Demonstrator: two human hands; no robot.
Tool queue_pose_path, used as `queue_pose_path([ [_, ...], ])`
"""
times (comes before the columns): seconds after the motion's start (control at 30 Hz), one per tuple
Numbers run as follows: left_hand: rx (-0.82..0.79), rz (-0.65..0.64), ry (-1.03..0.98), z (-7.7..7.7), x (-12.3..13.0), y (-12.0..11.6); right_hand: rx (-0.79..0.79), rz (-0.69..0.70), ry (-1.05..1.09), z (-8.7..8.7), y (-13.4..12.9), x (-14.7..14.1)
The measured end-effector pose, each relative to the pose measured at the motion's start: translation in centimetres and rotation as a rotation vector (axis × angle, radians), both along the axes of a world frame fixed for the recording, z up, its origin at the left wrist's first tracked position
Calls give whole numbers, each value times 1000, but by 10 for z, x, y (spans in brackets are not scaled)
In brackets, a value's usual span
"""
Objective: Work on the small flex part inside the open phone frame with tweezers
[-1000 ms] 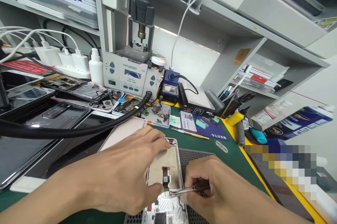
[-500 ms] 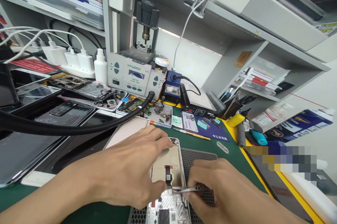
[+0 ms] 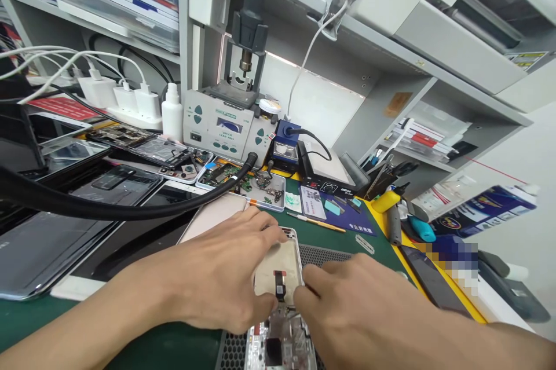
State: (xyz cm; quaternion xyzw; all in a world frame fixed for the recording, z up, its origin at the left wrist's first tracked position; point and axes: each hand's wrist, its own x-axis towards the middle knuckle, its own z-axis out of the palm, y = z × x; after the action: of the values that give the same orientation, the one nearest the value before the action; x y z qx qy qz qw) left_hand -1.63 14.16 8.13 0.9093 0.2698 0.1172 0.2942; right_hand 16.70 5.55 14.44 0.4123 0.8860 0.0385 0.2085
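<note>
Opened phone (image 3: pixel 280 277) flat on bench (image 3: pixel 130 352), between both hands: left hand (image 3: pixel 221 277) fingers pressing its edge, right hand (image 3: pixel 351 306) fingertips touching it; grip unclear.

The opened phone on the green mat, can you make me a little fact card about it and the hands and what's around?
phone: opened phone lies back-up on a perforated pad, metal plate and a small black flex strip showing
left hand: left hand rests on the phone's left edge, steadying it
right hand: right hand with fingertips at the phone's middle; any tool in it is hidden
behind: parts tray, grey soldering station, black hose
left side: other phones and glass panels
surface: green mat
</note>
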Motion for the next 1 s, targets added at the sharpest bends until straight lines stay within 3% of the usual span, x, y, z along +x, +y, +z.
queue_pose_path([
  [0.07,12,-2,-9,-1,0,0,-122,-54,15,8,6,-1],
  [0.17,17,-2,-16,-1,0,1,-170,-142,144,13,15,5],
  [0.4,-4,1,-14,-1,0,1,-234,-105,316,-2,22,26],
  [0.53,-2,-6,-26,-2,-1,1,-251,-171,384,-7,20,28],
  [1.0,-4,42,26,3,3,-3,-233,-638,529,-17,-7,26],
])
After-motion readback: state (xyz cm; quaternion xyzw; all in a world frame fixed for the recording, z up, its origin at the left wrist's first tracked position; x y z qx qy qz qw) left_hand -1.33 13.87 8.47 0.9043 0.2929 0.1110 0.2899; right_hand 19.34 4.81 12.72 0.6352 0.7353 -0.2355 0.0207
